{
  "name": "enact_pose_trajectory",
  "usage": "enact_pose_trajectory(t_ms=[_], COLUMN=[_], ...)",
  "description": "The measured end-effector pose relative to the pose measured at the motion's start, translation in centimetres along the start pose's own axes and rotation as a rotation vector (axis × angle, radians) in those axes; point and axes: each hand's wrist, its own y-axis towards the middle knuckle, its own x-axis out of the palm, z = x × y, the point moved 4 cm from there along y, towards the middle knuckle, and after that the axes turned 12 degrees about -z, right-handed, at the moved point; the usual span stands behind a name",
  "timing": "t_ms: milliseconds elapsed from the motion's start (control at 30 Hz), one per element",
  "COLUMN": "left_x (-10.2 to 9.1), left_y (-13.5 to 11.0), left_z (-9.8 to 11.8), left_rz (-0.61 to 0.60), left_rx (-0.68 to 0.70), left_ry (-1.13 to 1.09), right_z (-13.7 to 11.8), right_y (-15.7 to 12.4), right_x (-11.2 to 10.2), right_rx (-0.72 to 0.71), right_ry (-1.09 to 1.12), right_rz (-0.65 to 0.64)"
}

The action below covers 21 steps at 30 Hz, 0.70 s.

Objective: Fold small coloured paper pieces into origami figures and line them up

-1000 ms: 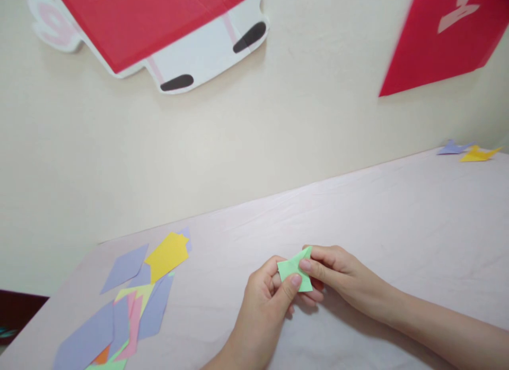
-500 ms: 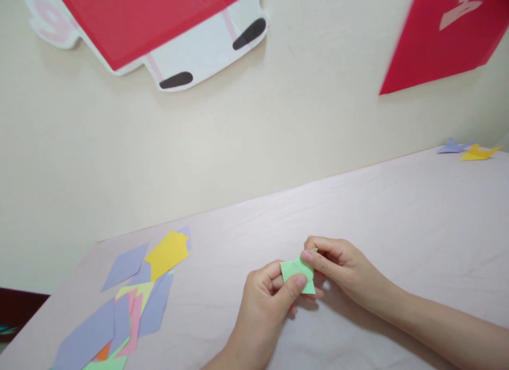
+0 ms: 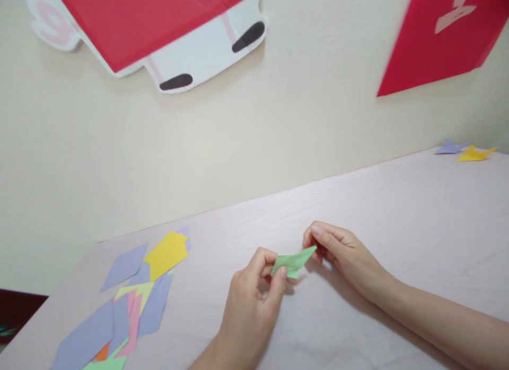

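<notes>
Between its thumb and fingers, my left hand (image 3: 258, 296) pinches a small piece of folded light green origami paper (image 3: 291, 263) just above the table. The paper has several creased layers, and one narrow point sticks out to the upper right. My right hand (image 3: 334, 245) is beside that point, its fingers curled in and its thumb lying against the index finger. Nothing shows in the right hand's grip, and the paper's tip overlaps its fingertips in view; whether they touch I cannot tell.
Loose paper sheets lie at the left: purple (image 3: 85, 335), yellow (image 3: 167, 253), pink (image 3: 134, 319) and green (image 3: 107, 363). A purple folded paper figure (image 3: 449, 147) and a yellow one (image 3: 475, 155) stand at the far right, by the wall (image 3: 278, 137). A pale cloth covers the table (image 3: 222, 237).
My right hand has let go of the green paper and moved slightly up. My left hand has shifted left and tilted the paper, so its point now shows.
</notes>
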Motion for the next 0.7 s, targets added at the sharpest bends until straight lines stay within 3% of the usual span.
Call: enact_pose_trajectory(t_ms=[100, 200, 300, 433, 700], left_x=[-0.8, 0.3, 1.4, 0.8, -0.8], left_y=[-0.5, -0.5, -0.2, -0.1, -0.4], left_z=[1.4, 1.0, 0.0, -0.3, -0.7], left_rz=[0.175, 0.077, -0.090, -0.169, -0.310], left_rx=[0.263, 0.296, 0.153, 0.026, -0.025], left_ry=[0.607, 0.790, 0.726, 0.478, 0.300], right_z=[-0.3, -0.5, -0.9, -1.2, -1.5], right_y=[-0.1, -0.6, -1.1, -1.4, -1.9], right_x=[-0.2, 0.2, 1.1, 2.0, 3.5], right_rx=[-0.057, -0.104, -0.138, -0.160, -0.311], right_ry=[-0.055, -0.157, -0.317, -0.513, -0.990], right_rz=[0.068, 0.038, -0.069, -0.209, -0.433])
